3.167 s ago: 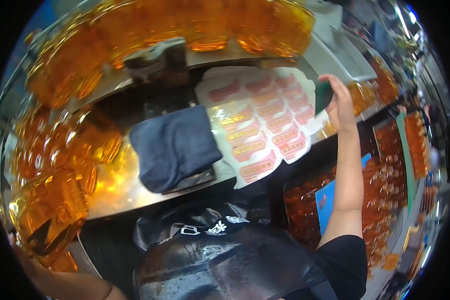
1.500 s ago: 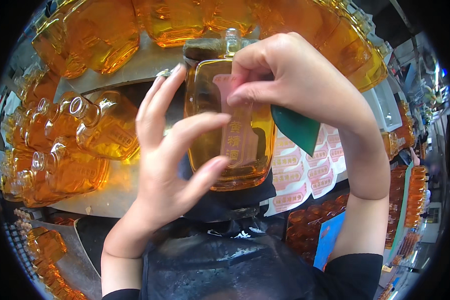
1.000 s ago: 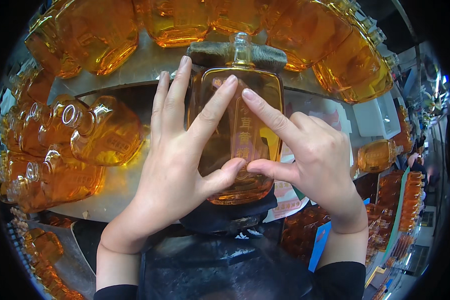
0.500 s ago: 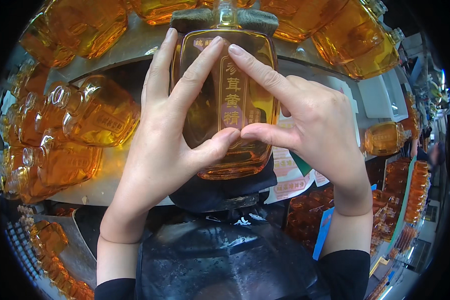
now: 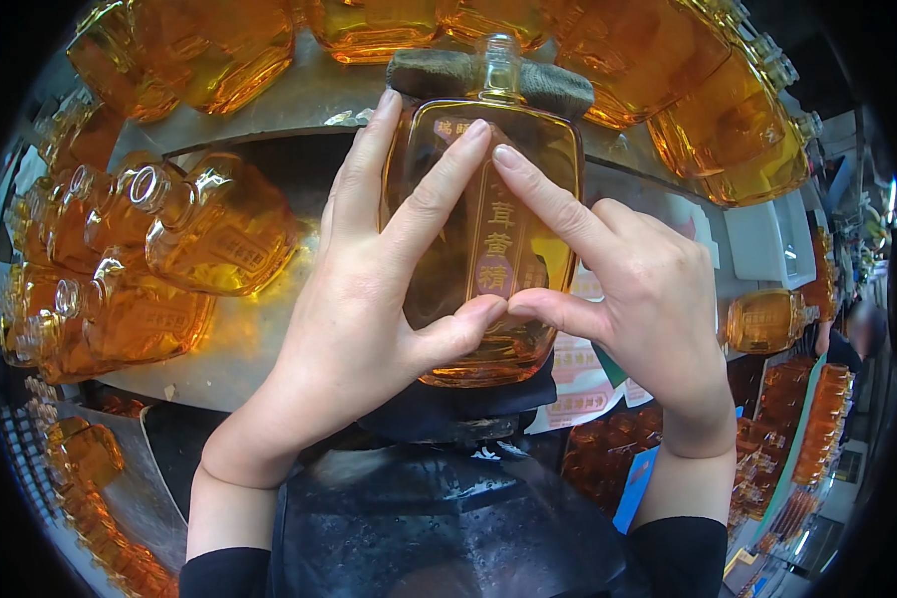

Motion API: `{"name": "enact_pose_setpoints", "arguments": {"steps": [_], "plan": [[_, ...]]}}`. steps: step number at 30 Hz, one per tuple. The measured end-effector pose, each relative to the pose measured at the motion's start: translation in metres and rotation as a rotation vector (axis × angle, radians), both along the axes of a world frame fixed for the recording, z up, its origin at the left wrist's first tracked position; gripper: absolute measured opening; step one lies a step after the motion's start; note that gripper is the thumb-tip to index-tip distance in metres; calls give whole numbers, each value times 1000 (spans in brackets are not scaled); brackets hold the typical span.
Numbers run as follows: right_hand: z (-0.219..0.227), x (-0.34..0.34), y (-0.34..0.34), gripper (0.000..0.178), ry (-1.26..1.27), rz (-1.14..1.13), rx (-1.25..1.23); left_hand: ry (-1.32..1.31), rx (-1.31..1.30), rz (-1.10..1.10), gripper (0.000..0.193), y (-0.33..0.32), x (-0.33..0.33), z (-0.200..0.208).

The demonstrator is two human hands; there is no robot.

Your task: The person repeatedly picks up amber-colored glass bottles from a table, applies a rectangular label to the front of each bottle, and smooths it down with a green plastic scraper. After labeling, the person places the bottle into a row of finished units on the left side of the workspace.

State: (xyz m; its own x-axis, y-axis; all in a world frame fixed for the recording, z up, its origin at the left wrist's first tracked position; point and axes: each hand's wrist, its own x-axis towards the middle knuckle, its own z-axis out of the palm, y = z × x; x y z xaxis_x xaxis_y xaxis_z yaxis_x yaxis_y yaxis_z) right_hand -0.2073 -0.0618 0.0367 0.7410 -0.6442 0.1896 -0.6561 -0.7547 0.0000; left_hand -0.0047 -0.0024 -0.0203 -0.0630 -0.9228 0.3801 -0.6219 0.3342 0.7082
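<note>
A flat-sided glass bottle [image 5: 540, 254] of amber liquid lies on its back in front of me, its neck pointing away and uncapped as far as I can see. A clear label [image 5: 496, 244] with gold characters runs down its face. My left hand [image 5: 354, 284] rests on the bottle's left part, fingers stretched, index fingertip and thumb on the label. From the right, my right hand [image 5: 653, 274] touches the label with index fingertip and thumb; its other fingers are curled and partly hidden. The two thumb tips nearly meet near the label's lower end.
A dark padded rest [image 5: 431, 78] supports the bottle's neck end. Filled amber bottles [image 5: 219, 224] crowd the left and far sides. Printed label sheets [image 5: 580, 384] lie to the right, near a white plastic bin [image 5: 757, 244]. More bottles [image 5: 613, 448] stand lower right. A person [image 5: 847, 344] is far right.
The whole view has shifted, so bottle and hands sit lower and further right in the picture. Both hands keep nearly the same pose on the label.
</note>
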Motion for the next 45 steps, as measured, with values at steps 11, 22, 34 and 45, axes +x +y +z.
{"name": "enact_pose_setpoints", "arguments": {"steps": [11, 22, 34, 45], "plan": [[4, 1, -2, 79, 28, -6, 15, -42, 13, 40, 91, 3, -3, 1], [7, 1, -5, 84, 41, 6, 69, 18, 12, 18, 92, 2, -2, 2], [13, -1, -8, 89, 120, -6, 100, 102, 11, -19, 82, -5, 3, 4], [12, -1, -10, 91, 85, 6, 107, 128, 2, -49, 88, -4, 3, 2]]}}
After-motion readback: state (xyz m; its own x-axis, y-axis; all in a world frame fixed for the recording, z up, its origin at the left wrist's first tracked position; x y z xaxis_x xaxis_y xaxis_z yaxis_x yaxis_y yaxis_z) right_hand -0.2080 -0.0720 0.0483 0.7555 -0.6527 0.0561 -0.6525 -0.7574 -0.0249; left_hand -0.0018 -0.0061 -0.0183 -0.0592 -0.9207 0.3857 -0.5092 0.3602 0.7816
